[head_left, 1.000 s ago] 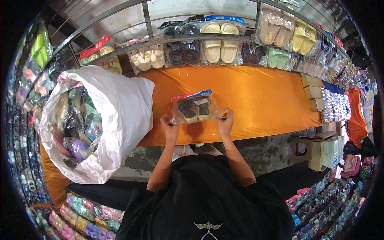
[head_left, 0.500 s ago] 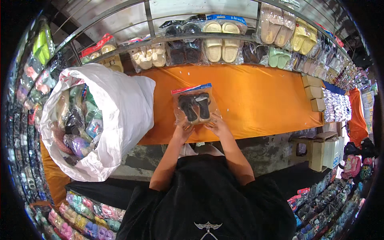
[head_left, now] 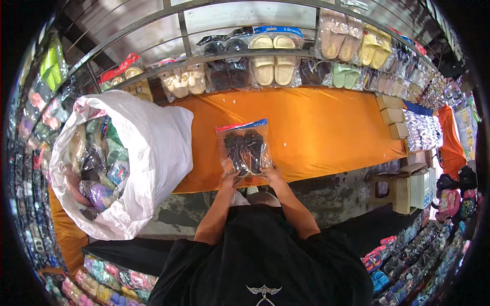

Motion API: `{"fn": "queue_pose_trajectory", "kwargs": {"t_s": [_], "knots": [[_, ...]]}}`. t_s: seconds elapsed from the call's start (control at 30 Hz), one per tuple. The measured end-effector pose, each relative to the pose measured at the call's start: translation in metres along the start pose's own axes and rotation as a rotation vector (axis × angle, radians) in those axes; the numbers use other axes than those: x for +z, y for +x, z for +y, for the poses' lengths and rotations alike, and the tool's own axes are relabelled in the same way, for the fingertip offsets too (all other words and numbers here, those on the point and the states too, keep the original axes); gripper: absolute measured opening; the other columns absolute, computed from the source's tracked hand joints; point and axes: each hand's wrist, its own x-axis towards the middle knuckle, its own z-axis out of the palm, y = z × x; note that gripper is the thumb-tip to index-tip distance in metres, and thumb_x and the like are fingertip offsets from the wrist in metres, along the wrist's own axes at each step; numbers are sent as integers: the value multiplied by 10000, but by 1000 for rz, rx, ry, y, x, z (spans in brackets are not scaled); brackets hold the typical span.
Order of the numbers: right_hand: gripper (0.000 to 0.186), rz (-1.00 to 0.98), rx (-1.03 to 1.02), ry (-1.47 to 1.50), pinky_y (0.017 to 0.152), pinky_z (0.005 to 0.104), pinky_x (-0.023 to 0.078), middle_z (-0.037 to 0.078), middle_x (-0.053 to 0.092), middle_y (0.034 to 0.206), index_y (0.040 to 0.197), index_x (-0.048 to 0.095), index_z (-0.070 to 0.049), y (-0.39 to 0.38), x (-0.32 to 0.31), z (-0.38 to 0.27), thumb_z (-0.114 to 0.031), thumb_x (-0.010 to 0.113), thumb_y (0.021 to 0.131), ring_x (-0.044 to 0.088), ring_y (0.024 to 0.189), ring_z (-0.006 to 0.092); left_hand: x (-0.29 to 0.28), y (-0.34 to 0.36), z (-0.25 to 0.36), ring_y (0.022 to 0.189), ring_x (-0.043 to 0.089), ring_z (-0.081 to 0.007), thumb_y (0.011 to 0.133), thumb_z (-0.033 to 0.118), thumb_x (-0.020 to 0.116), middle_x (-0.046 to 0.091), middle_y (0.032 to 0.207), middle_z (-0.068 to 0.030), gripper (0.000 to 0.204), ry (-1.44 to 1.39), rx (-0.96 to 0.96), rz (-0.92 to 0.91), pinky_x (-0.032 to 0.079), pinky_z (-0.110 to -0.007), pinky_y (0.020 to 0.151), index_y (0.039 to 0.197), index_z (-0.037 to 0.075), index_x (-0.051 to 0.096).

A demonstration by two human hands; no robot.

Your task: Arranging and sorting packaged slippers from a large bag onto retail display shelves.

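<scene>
A clear plastic bag with a red and blue header holds a pair of dark sandals (head_left: 244,147). It is over the near part of the orange-covered table (head_left: 306,135). My left hand (head_left: 231,178) grips the bag's lower left corner, with the fingers closed on the plastic. At its lower right corner my right hand (head_left: 269,175) pinches the bag in the same way. Whether the bag rests on the cloth or is lifted, I cannot tell. To the left leans a big white sack (head_left: 166,148), its mouth wide, full of bagged footwear (head_left: 102,163).
Bagged slippers (head_left: 274,58) hang on a metal rack (head_left: 224,53) along the table's far edge. Small cardboard boxes (head_left: 390,115) stand at the table's right end. More cartons (head_left: 406,191) sit lower right. Packed footwear (head_left: 112,275) lines both near sides.
The bagged sandals and both hands appear slightly lower and left in the picture, and the bag's tilt has changed. The whole view has shifted a little. Both hands keep their hold.
</scene>
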Motion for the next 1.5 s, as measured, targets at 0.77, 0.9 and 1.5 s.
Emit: {"fn": "queue_pose_trajectory", "kwargs": {"t_s": [0.77,0.9,1.5], "knots": [[436,75,-685,61,642,231,445,26,614,1007,1280,562,9,-105,44,-186,-10,679,861,547,800,89,193,-94,120,891,624,-137,817,24,739,685,1015,-61,282,331,717,-282,487,-281,810,1077,-34,647],[468,32,-760,15,664,237,457,34,609,1093,1307,548,-6,-87,48,-270,18,675,857,562,845,103,262,-88,153,862,624,-123,825,2,724,695,990,-50,229,349,851,-316,485,-273,796,1043,-41,669],[405,-61,-1108,-72,811,255,475,116,675,1082,1197,583,117,19,77,-462,61,692,811,616,923,139,420,-13,244,841,619,-149,799,67,778,702,942,-118,293,336,1178,-233,487,-293,786,1013,-78,639]]}}
